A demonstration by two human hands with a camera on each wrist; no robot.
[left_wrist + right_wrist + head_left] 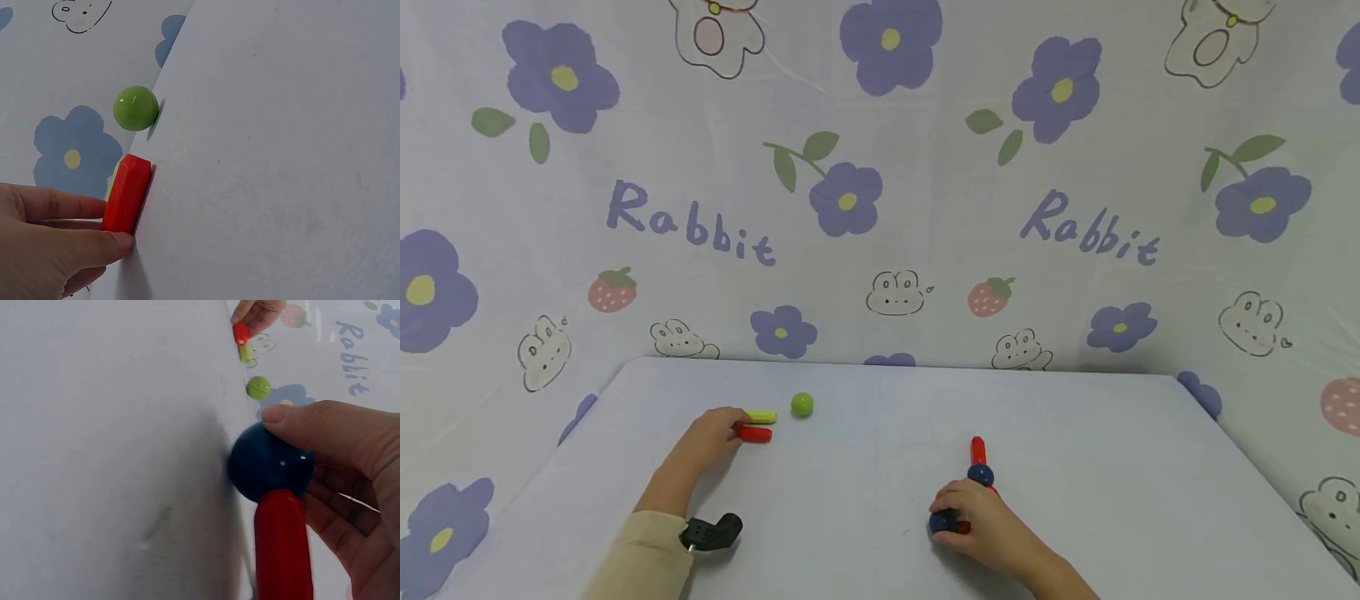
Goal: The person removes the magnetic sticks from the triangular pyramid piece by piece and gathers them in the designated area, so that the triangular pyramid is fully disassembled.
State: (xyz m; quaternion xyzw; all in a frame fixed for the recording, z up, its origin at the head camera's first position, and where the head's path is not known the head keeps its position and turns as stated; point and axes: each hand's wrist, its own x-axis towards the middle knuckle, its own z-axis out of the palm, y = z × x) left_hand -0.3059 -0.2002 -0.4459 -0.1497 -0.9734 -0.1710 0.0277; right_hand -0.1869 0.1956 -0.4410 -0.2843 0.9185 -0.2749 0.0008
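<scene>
At the left of the table, my left hand [709, 440] pinches a red stick [127, 194] between thumb and fingers. A yellow-green stick [763, 417] lies right beside it, mostly hidden behind the red one in the left wrist view. Just past the sticks' ends sits a green ball [802, 405]. My right hand [988, 527] grips a dark blue ball [269, 464], its thumb on top. A red stick [282, 547] joins that ball. Farther out, a second blue ball [981, 475] carries another red stick [977, 450] pointing away; the hand partly covers this joined piece.
Everything lies on a white table [865, 467]. Behind it hangs a patterned cloth [925, 183] with flowers and rabbits, meeting the table's far edge. A black wrist device [713, 533] sticks out from the left sleeve [643, 554].
</scene>
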